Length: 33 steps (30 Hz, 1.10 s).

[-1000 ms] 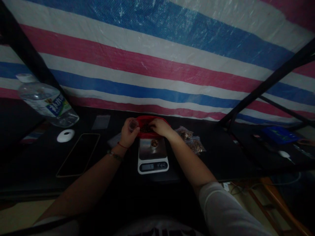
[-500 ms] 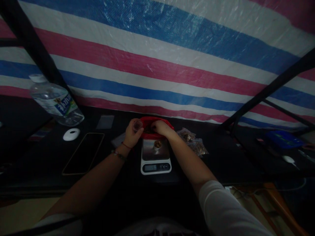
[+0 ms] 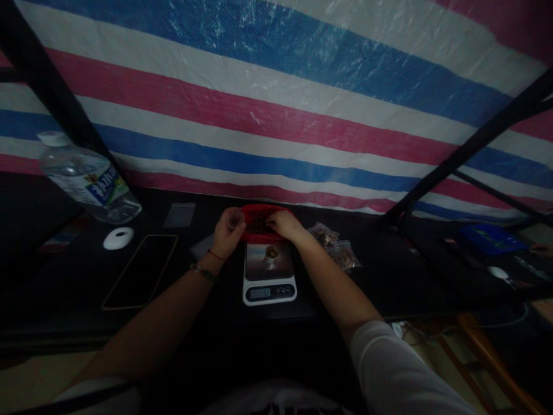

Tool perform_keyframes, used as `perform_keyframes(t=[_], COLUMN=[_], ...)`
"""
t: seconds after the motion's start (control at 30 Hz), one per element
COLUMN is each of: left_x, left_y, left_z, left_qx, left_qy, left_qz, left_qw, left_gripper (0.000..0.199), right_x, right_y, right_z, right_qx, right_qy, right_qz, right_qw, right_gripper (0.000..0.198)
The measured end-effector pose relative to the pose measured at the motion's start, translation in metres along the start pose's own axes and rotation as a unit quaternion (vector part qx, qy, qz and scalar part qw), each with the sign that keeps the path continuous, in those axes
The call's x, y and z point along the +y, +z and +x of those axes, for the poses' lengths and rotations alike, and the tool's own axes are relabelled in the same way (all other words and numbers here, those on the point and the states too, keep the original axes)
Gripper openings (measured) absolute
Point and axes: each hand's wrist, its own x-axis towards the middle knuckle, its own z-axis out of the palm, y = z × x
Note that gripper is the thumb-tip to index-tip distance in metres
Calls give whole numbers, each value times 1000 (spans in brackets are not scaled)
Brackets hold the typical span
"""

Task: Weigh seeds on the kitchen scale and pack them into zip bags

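My left hand (image 3: 226, 232) is wrapped round a small clear plastic cup (image 3: 235, 219), held at the left rim of a red bag (image 3: 256, 238). Inside that open bag lie dark brown bits. My right hand (image 3: 284, 223) reaches in from the right, its fingertips pinched together among the bits; whatever they hold is too small to make out. Just in front of the bag stands a white digital scale (image 3: 269, 292) with a metal plate. On the plate is a small white cup (image 3: 271, 255) with brown contents.
Filled zip bags (image 3: 343, 255) lie right of my right forearm. To the left are a flat clear zip bag (image 3: 180, 215), a phone (image 3: 141, 271), a white oval device (image 3: 118, 238) and a large water bottle (image 3: 93, 181). A striped sheet (image 3: 276, 115) hangs behind, between black posts.
My right hand has shifted slightly within the red bag, and more of the brown bits now show. The left hand still holds the clear cup. The whole view has moved a little.
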Motion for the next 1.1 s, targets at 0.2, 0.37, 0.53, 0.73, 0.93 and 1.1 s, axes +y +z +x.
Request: perform_keyframes(t=[0.2, 0.37, 0.53, 0.73, 0.93, 1.1], left_x=[-1, -2, 3, 5, 1, 5], left_y=[1, 1, 0, 3, 2, 1], left_z=[0, 1, 2, 2, 2, 2], left_qx=[-14, -16, -3, -7, -8, -3], left_qy=[-2, 0, 5, 14, 7, 1], left_qz=[-16, -3, 7, 19, 13, 15], left_qw=[1000, 1000, 1000, 1000, 1000, 1000], left_gripper=[42, 42, 38, 36, 40, 42], right_x=[3, 0, -25, -54, -63, -67], right_y=[0, -2, -18, -23, -18, -26], right_z=[-6, -12, -45, -90, -95, -92], right_qx=[14, 57, 179, 178, 110, 95], right_qy=[2, 22, 21, -7, -40, -40], right_qz=[2, 56, 177, 184, 137, 130], right_qw=[1000, 997, 968, 967, 984, 986], right_gripper=[24, 19, 12, 9, 13, 15])
